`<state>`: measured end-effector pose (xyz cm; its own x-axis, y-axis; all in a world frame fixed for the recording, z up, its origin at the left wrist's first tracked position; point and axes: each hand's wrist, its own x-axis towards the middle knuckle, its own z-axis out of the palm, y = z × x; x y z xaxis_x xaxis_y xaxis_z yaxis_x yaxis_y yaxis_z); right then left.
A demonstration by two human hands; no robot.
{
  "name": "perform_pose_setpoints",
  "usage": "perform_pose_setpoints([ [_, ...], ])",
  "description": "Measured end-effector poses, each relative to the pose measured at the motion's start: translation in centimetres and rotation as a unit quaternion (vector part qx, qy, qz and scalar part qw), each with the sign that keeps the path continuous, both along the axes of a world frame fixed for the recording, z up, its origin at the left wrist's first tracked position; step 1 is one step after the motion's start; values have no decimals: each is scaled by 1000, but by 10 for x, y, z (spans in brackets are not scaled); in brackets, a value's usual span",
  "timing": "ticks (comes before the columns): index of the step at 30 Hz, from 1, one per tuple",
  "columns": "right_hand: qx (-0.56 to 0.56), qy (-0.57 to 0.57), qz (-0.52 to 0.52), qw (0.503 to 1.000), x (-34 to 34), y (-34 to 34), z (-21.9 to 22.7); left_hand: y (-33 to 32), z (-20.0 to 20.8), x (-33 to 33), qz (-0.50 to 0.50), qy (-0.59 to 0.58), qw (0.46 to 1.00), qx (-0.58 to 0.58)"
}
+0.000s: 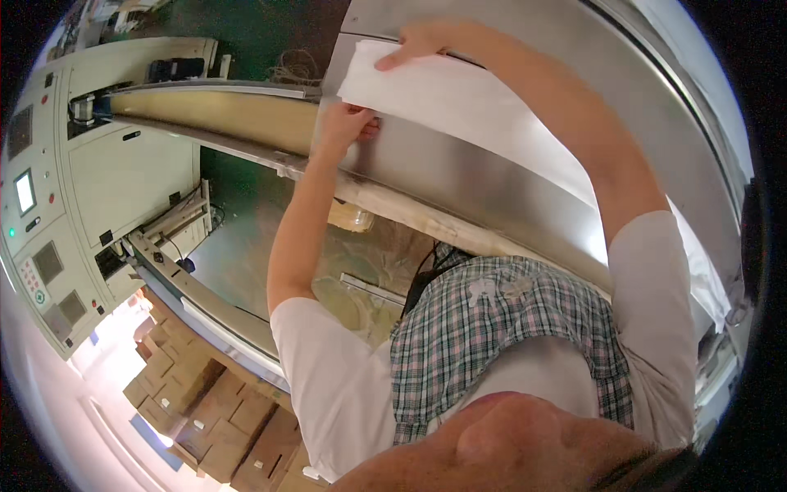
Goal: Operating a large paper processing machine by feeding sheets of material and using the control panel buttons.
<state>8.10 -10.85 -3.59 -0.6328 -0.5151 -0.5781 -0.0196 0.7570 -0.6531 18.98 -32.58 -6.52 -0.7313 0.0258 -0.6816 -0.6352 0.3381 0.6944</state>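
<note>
A long white strip (467, 90) of thin, soft-looking material lies along a metal worktop (459, 160); whether it is paper or cloth I cannot tell. My right hand (422, 43) reaches over its far edge near the left end, thumb pressed on top and the other fingers partly hidden. At the near left corner of the strip is my left hand (346, 127), its fingers curled in a closed shape just above the metal. What those fingers hold, if anything, does not show.
A padded-looking ledge (434, 217) runs along the worktop's near side. To the left, a long conveyor-like beam (221, 111) leads to a pale machine cabinet (123, 180) with a lit screen. Stacked cardboard boxes (221, 418) stand at the lower left.
</note>
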Motion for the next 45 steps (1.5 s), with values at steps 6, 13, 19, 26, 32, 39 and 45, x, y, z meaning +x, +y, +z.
perform_pose_setpoints([
  [6, -62, -168, 55, 982, -4, -9, -6, 7, 19, -1, -67, 138, 986, -72],
  [13, -258, -268, 67, 926, 3, -2, 14, 0, 8, -15, 22, 67, 994, 81],
  [19, -29, 58, 42, 997, 13, -22, 7, -25, -5, 1, 38, 131, 991, -14],
  [26, -175, 287, -63, 940, 95, 85, 59, 66, 112, 24, -134, 541, 802, -215],
  [32, -140, 340, -126, 921, 242, 191, 108, 194, 84, 9, -293, 670, 678, -76],
  [39, 82, 342, -232, 907, 380, 324, 103, 220, 39, 27, -381, 464, 759, -254],
  [45, 140, 344, -213, 904, 439, 413, 105, 93, 18, 26, -347, 456, 747, -337],
])
